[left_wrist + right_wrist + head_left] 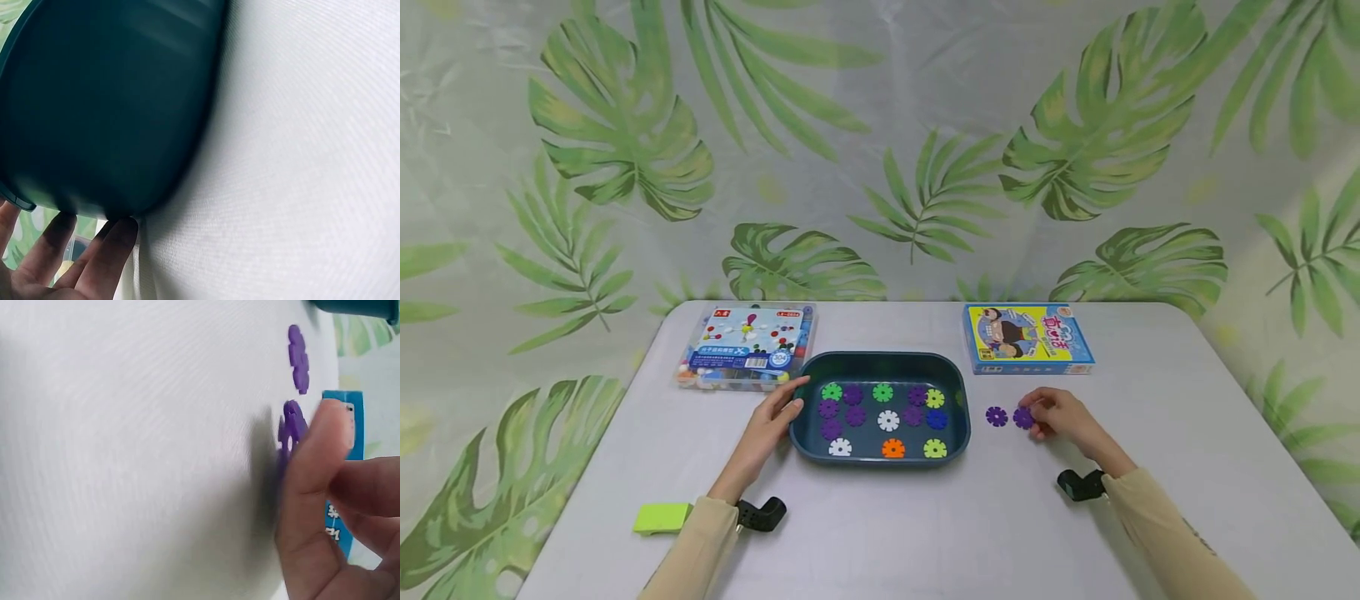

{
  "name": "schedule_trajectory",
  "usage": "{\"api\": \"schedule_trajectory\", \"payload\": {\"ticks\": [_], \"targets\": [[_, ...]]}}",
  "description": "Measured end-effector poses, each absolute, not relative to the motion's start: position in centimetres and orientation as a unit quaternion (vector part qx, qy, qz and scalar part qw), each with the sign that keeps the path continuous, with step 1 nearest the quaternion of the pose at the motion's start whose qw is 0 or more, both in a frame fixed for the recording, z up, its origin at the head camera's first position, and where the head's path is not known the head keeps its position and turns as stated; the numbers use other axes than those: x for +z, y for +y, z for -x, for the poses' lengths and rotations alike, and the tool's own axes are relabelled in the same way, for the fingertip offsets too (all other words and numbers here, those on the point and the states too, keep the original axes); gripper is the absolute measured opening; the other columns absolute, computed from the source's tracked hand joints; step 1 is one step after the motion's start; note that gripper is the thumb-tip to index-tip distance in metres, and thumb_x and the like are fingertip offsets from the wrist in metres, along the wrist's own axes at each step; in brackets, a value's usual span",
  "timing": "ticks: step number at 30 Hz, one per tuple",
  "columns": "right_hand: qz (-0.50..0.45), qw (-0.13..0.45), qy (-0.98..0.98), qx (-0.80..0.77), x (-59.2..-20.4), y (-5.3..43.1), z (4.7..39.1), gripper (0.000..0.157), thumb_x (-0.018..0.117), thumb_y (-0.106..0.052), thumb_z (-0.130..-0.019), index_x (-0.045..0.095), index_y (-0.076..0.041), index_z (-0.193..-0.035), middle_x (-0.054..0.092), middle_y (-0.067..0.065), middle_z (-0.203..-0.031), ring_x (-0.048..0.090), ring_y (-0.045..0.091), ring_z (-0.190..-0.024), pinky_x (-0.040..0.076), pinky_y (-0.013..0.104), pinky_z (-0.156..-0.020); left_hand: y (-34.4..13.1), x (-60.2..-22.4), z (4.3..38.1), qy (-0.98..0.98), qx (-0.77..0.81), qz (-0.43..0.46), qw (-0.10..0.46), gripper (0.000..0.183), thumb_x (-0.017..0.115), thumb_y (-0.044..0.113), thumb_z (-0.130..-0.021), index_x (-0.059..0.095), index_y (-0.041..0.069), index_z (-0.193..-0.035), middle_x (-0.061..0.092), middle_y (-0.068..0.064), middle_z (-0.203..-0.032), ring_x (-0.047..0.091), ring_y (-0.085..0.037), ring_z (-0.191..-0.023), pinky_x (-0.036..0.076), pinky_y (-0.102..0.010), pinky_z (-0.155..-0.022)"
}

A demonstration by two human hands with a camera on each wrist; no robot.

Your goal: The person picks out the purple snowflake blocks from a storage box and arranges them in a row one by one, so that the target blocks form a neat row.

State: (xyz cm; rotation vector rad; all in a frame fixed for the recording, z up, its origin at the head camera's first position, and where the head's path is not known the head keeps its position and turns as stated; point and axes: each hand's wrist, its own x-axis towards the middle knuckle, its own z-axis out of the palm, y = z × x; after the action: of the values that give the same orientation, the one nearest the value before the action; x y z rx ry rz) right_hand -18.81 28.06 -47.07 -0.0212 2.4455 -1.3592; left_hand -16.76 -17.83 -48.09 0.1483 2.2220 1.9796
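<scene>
A dark teal tray [880, 460] sits mid-table, with several notched plastic snowflake discs in purple, green, yellow, white, orange and blue lying flat inside. My left hand [760, 435] rests at the tray's left end. In the left wrist view its extended fingers [106, 259] touch the outer wall. Right of the tray, my right hand [1066, 419] pinches the edge of a purple snowflake disc [1022, 417] close over the tabletop. The thumb [315, 447] covers part of that disc in the right wrist view. Another purple snowflake disc [996, 417] lies just left of it.
Behind the tray's left side is a clear plastic case [745, 346] of coloured parts with a printed label. At the back right lies a blue and yellow printed box [1028, 337]. A lime-green block [661, 518] sits beside my left forearm. A leaf-print curtain [925, 150] hangs behind the table.
</scene>
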Motion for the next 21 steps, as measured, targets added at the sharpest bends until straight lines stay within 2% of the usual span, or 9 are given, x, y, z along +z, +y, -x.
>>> {"api": "schedule_trajectory", "payload": {"ticks": [5, 11, 16, 21], "targets": [[0.008, 0.145, 0.877, -0.458, -46.5, 27.3, 18.8, 0.024, 0.043, -0.003, -0.098, 0.054, 0.009, -0.115, 0.055, 0.016, -0.088, 0.058, 0.019, -0.064, 0.052, 0.027, -0.060, -17.9, -48.1, 16.8, 0.743, 0.662, -0.051, 0.083, 0.042, 0.047, 0.019, -0.102, 0.043, 0.014, -0.143, 0.032, -0.013, -0.151, 0.033, -0.032, -0.136, 0.036, -0.051, -0.103], [0.056, 0.125, 0.831, -0.539, -43.4, 23.4, 19.1, 0.028, 0.047, -0.008, -0.101, 0.051, 0.010, -0.121, 0.051, 0.028, -0.107, 0.060, 0.024, -0.075, 0.056, 0.028, -0.069, -18.0, -48.2, 16.7, 0.742, 0.664, -0.050, 0.081, 0.042, 0.047, 0.020, -0.102, 0.043, 0.015, -0.144, 0.032, -0.013, -0.151, 0.033, -0.032, -0.136, 0.036, -0.051, -0.102], [0.115, 0.154, 0.786, -0.588, -42.0, 18.6, 19.0, 0.028, 0.045, -0.006, -0.100, 0.050, 0.009, -0.123, 0.050, 0.028, -0.115, 0.062, 0.025, -0.080, 0.055, 0.029, -0.073, -17.9, -48.3, 16.7, 0.741, 0.665, -0.053, 0.080, 0.043, 0.047, 0.020, -0.102, 0.041, 0.014, -0.145, 0.030, -0.014, -0.152, 0.032, -0.032, -0.136, 0.036, -0.052, -0.103], [0.149, 0.193, 0.771, -0.589, -42.6, 14.5, 19.3, 0.027, 0.042, -0.001, -0.099, 0.050, 0.009, -0.122, 0.050, 0.029, -0.119, 0.062, 0.025, -0.081, 0.055, 0.032, -0.076, -17.9, -48.4, 16.8, 0.740, 0.665, -0.053, 0.085, 0.045, 0.046, 0.021, -0.103, 0.038, 0.013, -0.146, 0.028, -0.015, -0.153, 0.030, -0.033, -0.137, 0.034, -0.051, -0.104]]}}
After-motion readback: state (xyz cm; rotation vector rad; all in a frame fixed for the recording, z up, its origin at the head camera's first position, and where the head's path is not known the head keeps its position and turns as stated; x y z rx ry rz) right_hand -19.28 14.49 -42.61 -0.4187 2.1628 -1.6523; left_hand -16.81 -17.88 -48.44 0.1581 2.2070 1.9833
